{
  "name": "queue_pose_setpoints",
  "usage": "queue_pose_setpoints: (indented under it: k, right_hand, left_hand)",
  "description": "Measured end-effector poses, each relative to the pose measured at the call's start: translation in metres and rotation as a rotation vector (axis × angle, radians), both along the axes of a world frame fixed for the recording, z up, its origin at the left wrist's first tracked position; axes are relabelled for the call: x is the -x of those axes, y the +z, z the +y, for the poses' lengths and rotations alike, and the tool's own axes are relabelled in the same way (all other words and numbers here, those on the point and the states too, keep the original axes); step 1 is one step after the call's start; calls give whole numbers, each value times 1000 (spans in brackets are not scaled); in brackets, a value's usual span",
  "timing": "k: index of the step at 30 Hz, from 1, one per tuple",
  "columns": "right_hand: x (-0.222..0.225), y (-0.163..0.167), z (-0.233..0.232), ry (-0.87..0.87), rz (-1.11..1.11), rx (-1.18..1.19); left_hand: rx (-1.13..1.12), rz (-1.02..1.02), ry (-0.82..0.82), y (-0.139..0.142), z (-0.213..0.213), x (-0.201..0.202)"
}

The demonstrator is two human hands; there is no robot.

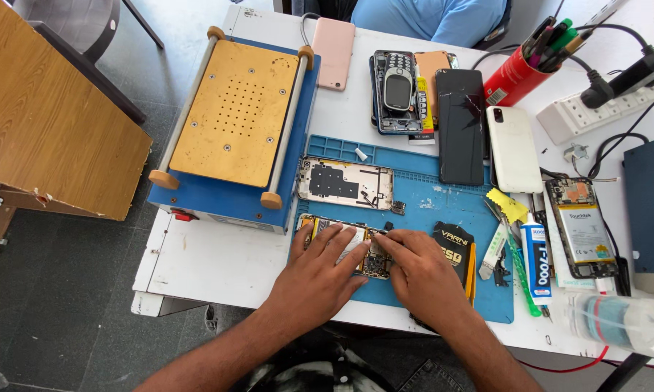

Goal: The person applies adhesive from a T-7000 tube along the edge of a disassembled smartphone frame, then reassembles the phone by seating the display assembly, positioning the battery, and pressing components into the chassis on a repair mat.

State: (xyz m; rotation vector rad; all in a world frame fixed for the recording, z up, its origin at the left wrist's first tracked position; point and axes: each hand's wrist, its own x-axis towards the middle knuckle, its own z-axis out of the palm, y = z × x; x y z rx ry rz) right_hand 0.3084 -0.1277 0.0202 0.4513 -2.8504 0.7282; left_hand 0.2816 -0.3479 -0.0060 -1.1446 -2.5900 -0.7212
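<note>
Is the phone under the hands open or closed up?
Open. The phone has no back cover; its circuit boards show between the left hand and right hand.

Mostly hidden under the left hand (317, 272) and right hand (420, 272): the opened phone (370, 263), its middle covered. Cut off by the top edge: a person in a blue shirt (432, 18). Blurred at the lower right: a clear bottle (621, 323). Half covered by the right wrist: a black battery (455, 247).
</note>
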Motion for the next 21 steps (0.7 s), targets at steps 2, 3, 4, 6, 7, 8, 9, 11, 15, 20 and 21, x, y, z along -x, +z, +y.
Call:
queue_pose_setpoints:
  k: [2,3,4,6,7,8,9,11,15,20,21]
  right_hand:
    - [3,-1,-1,-3,-19,-22]
    - [5,-1,-1,-2,-23,-31]
    - [6,-2,-2,-2,-26,-39]
    - [8,-4,-2,3,-34,-70]
    - [9,-4,-2,5,-40,-85]
    - [10,-5,-2,9,-32,-92]
    - [11,-5,-2,12,-23,-97]
    - [12,-5,-2,21,-21,-108]
    - [14,-6,-4,33,-28,-124]
    - [15,-3,-7,64,-20,-170]
    - [15,-1,-7,73,-26,-183]
  left_hand:
    - [12,-12,1,-2,-2,1]
    - [18,-18,2,-3,-3,1]
    - [22,-19,0,-3,-3,2]
    - [30,-18,-3,-4,-4,3]
    - [25,-20,8,-4,-4,4]
    - [21,-23,19,-4,-4,4]
    - [18,-25,29,-4,-4,5]
    - [9,-13,29,-4,-5,5]
    - [72,32,24,-7,-7,5]
    - [88,22,23,-10,-8,4]
    - [94,17,21,-11,-8,4]
